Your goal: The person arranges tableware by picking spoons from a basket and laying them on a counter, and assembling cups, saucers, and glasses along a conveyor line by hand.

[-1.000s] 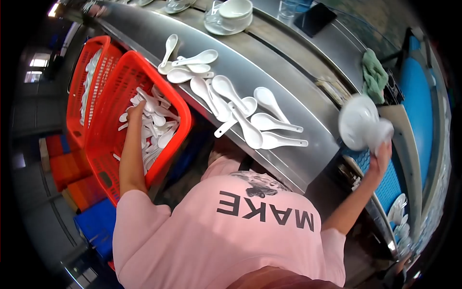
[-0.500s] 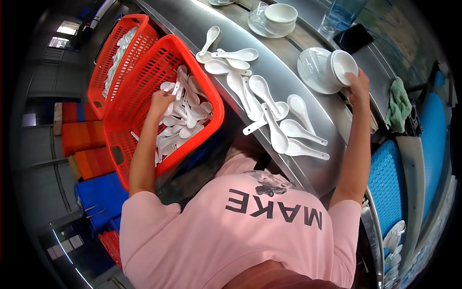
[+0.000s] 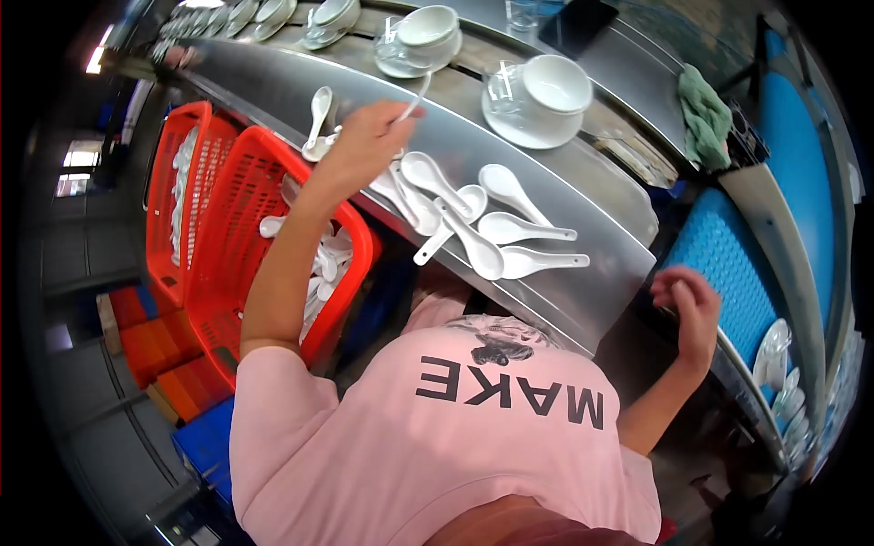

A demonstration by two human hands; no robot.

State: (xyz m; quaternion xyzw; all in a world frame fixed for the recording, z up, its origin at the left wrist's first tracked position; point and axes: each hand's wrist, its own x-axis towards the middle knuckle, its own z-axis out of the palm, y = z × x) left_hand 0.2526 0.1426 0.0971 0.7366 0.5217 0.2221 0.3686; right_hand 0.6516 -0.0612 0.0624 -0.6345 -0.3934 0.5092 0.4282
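My left hand [image 3: 369,146] is closed on a white spoon [image 3: 418,96], held up over the metal counter near the place settings. Below it lies a loose group of white spoons [image 3: 469,238] on the counter, partly hidden by my forearm. My right hand [image 3: 689,305] is empty, fingers loosely curled and apart, just off the counter's end beside the blue belt. Nearest on the track is a white bowl [image 3: 557,84] on a plate [image 3: 533,136] with a clear glass [image 3: 507,86]. More white spoons [image 3: 328,259] fill the red basket [image 3: 360,246] at my left.
Another red basket [image 3: 155,214] with white pieces stands further left. More bowl-and-plate sets [image 3: 428,27] line the track. A dark phone [image 3: 578,25] and a green cloth [image 3: 704,118] lie on the far ledge. A blue textured belt [image 3: 728,250] is at right.
My left hand has come up out of the red basket with a spoon and moved over the counter. My right hand has let go of the bowl and drawn back towards me.
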